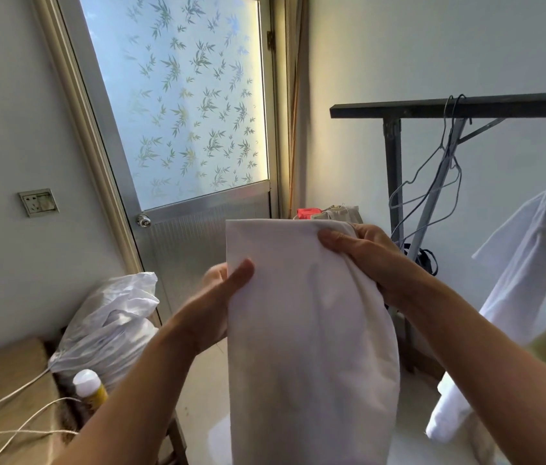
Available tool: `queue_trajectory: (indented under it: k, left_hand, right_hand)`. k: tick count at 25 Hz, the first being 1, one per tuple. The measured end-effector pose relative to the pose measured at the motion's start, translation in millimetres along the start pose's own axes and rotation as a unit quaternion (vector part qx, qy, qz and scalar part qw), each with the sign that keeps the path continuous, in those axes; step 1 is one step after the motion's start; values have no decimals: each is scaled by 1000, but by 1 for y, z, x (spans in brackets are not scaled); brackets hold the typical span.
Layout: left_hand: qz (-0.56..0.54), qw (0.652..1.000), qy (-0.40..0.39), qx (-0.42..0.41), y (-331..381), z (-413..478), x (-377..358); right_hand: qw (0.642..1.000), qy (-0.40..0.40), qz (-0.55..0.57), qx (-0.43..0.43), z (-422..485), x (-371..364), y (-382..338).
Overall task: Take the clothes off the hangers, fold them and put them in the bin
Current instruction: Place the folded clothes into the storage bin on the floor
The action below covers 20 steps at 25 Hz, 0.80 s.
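Left grip point(218, 303) pinches left edge of soft white cloth point(298, 347), folded long and smooth. Right grip point(369, 260) clutches bunched top corner. Another white shirt point(516, 280) hangs right of it.

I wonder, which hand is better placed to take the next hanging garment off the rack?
Probably the right hand: it grips the folded white cloth on the side nearest the hanging garment, while the left hand holds the far edge.
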<state>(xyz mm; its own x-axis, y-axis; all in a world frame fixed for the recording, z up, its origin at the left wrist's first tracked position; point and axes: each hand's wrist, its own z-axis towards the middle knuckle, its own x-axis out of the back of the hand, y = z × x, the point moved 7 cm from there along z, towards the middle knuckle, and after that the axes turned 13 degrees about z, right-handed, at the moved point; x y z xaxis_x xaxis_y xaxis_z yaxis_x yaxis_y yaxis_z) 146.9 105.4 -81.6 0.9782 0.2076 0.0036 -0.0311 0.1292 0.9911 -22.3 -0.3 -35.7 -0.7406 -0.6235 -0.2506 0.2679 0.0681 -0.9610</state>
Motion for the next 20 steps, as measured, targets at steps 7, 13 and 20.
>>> queue_trajectory:
  k: [7,13,20]
  left_hand:
    - [66,995,67,38,-15,0,0]
    - [63,993,97,35,-6,3,-5]
    - [53,990,132,-22,3,5,4]
  right_hand:
    - [991,-22,125,-47,-6,12,10]
    - [972,-103,169,-130,-28,14,63]
    - [985,52,141,-84,-15,34,53]
